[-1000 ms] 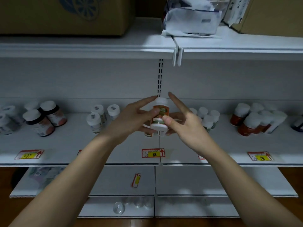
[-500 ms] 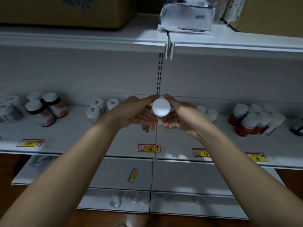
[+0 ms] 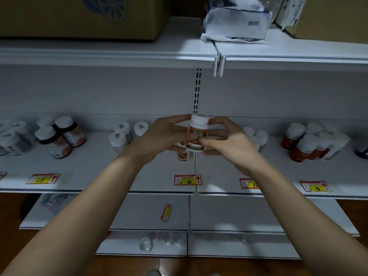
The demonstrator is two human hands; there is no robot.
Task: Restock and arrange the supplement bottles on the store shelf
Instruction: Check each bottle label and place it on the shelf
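Several groups of bottles stand on the white shelf [image 3: 89, 166], toward its back edge. Near the left end there are pale bottles [image 3: 12, 138], and just beside them two dark bottles with white caps [image 3: 59, 136], which lean a little. Further right, a small group of white bottles [image 3: 127, 134] stands near the back.

At the middle of the shelf, above its boards, both hands hold one bottle [image 3: 197, 134] upright. It has a white cap and an orange and green label. The left hand [image 3: 165, 136] grips it from the left side, with the fingers curled around the body and one finger reaching to the cap. The right hand [image 3: 229, 140] grips it from the right, with the thumb on the label and the other fingers curled behind. So the hands are together, both clamped on this one bottle. Under the bottle, two more bottles [image 3: 189, 155] stand on the shelf, partly hidden by the hands.

On the front edge, below the hands, a red and yellow price tag [image 3: 188, 179] shows 88. Similar tags are stuck along the same edge to the left and right.

Behind the right hand some white caps [image 3: 256, 135] are visible. Toward the right end a group of red bottles with white caps [image 3: 310, 142] stands close together.
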